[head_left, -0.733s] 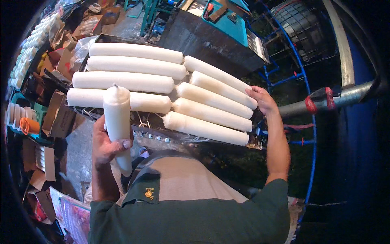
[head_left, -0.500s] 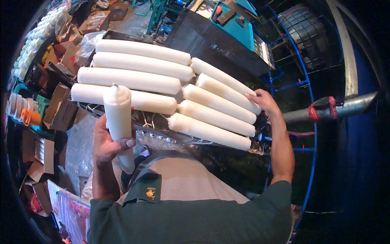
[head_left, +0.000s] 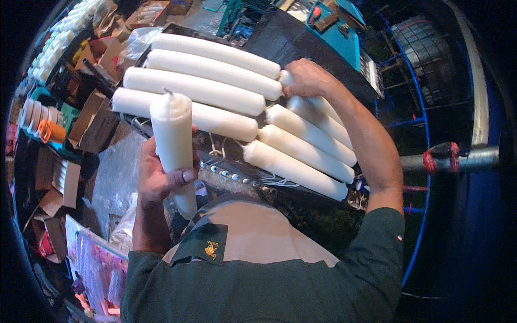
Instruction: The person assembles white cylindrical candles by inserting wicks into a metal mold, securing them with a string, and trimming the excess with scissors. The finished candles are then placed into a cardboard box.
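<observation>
My left hand [head_left: 161, 175] is closed round a thick white candle [head_left: 171, 129], held nearly upright with its wick end up. Two side-by-side groups of large white candles lie on a dark bench in front of me. In the left group, long candles [head_left: 207, 71] lie parallel. The right group has more of them, with a candle [head_left: 296, 171] nearest to me. At the far side of that group, my right hand [head_left: 308, 79] has its fingers curled over the wick end of the farthest candle [head_left: 286, 79]. My hand and forearm hide much of that candle.
A dark box-shaped unit [head_left: 280, 46] with a turquoise tray [head_left: 340, 43] stands beyond the bench. Open cardboard boxes [head_left: 91, 121], an orange cup [head_left: 51, 131] and rows of white candles [head_left: 54, 51] are at left. A metal pipe [head_left: 479, 160] juts in from the right.
My right hand has moved from the right end of the far candles to the wick end of the farthest one. My left hand still holds its candle. The view has shifted slightly.
</observation>
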